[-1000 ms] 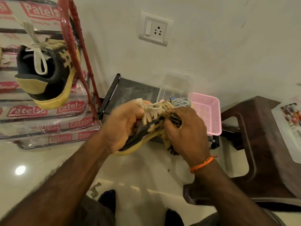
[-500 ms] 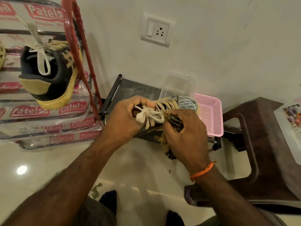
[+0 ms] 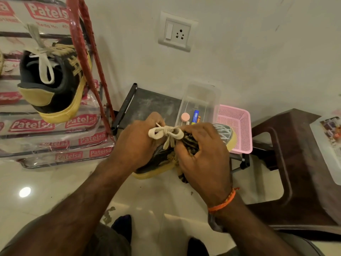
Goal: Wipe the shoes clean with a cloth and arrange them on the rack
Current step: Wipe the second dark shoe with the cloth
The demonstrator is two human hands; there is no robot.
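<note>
Rack (image 3: 86,58): red-framed, at the left against the wall, its shelves wrapped in printed plastic. One dark, yellow-soled shoe (image 3: 55,78) already sits on it, heel towards the camera. No change over the last second.

Stool (image 3: 302,163): dark brown, at the right, with a clear lidded box partly in view on it. Unchanged.

Low stand (image 3: 147,104): dark, behind the hands, carrying a clear tray (image 3: 199,102) of small items and a pink basket (image 3: 234,126). The tray's contents, hidden a second ago, now show because the shoe has dropped lower.

Held shoe (image 3: 156,163): the matching one, off the floor between both hands in front of the stand, toe towards the pink basket. It has been turned from lying side-on to upper-side up, the lace bow (image 3: 166,133) now on top.

Left hand (image 3: 140,143): clenched round the heel end, holding the shoe steady.

Right hand (image 3: 201,156): grasping a dark striped cloth (image 3: 190,145), pressed on the upper just past the laces; it has shifted from the side wall to the top.

Assessment: wiping has moved on to the upper and tongue area. Judged mid-clean; this shoe is not yet on the rack beside its mate.
</note>
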